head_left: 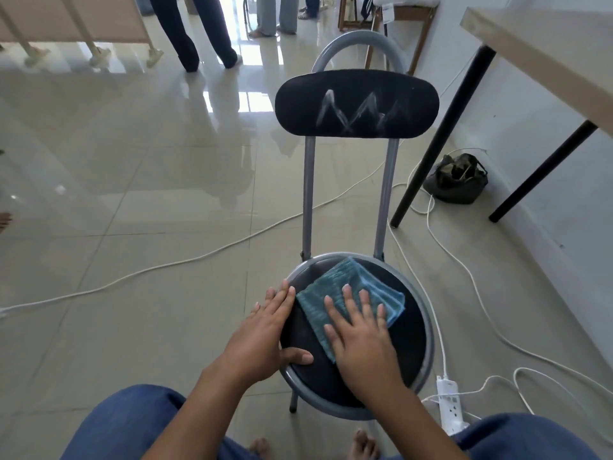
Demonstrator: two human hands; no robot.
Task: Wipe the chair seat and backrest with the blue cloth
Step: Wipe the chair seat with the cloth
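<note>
we see the right hand (360, 330) lying flat on the blue cloth (335, 295), fingers straight and a little spread, palm down, pressing the folded cloth onto the round black chair seat (403, 346). the cloth sits on the middle and far part of the seat, its far corner close to the grey rim near the two back posts. the right forearm comes in from the lower middle of the view, angled up and left to the wrist. the left hand (265, 333) rests on the seat's left edge, fingers straight and together along the rim, thumb laid out across the black pad. the backrest (356, 104) stands upright beyond, marked with white zigzag chalky streaks. white cables (185, 260) trail over the tiled floor, and a power strip (450, 405) lies just right of the seat.
</note>
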